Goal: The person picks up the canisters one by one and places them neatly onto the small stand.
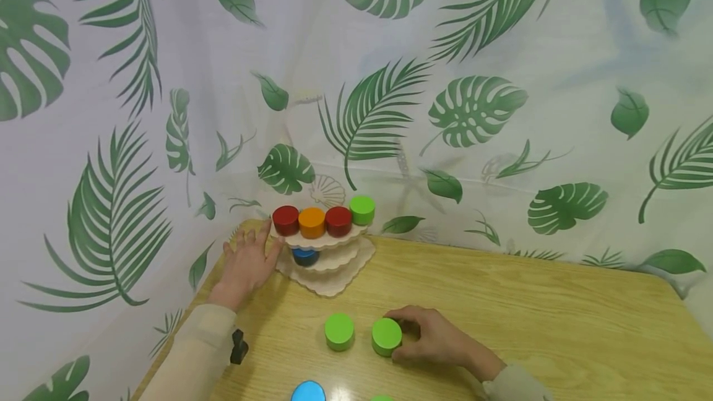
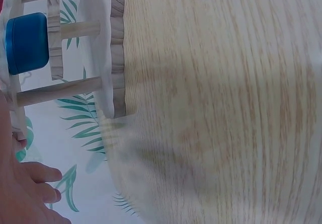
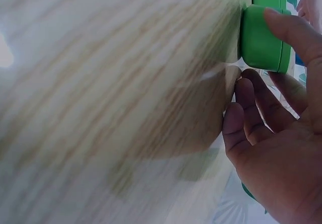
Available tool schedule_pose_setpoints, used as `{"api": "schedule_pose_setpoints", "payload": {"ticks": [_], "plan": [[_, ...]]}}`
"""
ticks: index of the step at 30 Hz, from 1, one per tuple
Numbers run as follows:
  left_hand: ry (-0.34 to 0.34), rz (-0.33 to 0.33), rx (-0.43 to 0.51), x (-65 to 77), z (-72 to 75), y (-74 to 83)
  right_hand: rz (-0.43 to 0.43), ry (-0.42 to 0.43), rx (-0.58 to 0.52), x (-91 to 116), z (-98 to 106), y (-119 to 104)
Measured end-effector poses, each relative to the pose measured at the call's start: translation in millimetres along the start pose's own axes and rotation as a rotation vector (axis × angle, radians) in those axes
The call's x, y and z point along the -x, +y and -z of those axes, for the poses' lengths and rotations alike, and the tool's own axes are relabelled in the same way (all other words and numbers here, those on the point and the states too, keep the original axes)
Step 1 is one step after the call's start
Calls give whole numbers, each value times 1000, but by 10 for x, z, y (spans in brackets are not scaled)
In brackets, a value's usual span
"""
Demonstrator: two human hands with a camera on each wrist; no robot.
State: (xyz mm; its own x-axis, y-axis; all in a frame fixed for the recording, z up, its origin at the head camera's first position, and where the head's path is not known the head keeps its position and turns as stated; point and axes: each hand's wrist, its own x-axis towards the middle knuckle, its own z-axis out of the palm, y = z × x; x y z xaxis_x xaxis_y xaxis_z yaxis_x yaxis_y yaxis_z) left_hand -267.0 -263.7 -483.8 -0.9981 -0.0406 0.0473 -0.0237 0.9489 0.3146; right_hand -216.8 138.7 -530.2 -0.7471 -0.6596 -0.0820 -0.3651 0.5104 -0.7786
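My right hand (image 1: 437, 339) pinches a small green round tin (image 1: 387, 336) between thumb and index finger, low over the wooden table. In the right wrist view the thumb lies on the tin's lidded side, and the other fingers curl loosely below it. Just left of it sits another green tin (image 1: 340, 332). A pale tiered stand (image 1: 328, 286) with scalloped edges is at the back left. Its top tier carries two red tins, an orange tin (image 1: 312, 223) and a green tin (image 1: 362, 210). My left hand (image 1: 249, 265) touches that tier's left edge, fingers mostly extended.
A dark blue tin (image 2: 29, 43) stands on a lower tier of the stand. Near the front, a light blue tin (image 1: 309, 392) and another green tin (image 1: 382, 398) are cut off by the frame edge. A leaf-print curtain (image 1: 390, 129) hangs behind and left of the table (image 1: 557, 314).
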Motion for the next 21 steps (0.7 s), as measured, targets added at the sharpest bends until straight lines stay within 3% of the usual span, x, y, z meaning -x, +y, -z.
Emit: {"api": "schedule_pose_setpoints", "payload": {"ticks": [9, 21], "plan": [[3, 0, -7, 8, 2, 5, 6, 1, -43, -136, 64, -140], [1, 0, -7, 3, -4, -4, -2, 102, 3, -470, 47, -341]]}}
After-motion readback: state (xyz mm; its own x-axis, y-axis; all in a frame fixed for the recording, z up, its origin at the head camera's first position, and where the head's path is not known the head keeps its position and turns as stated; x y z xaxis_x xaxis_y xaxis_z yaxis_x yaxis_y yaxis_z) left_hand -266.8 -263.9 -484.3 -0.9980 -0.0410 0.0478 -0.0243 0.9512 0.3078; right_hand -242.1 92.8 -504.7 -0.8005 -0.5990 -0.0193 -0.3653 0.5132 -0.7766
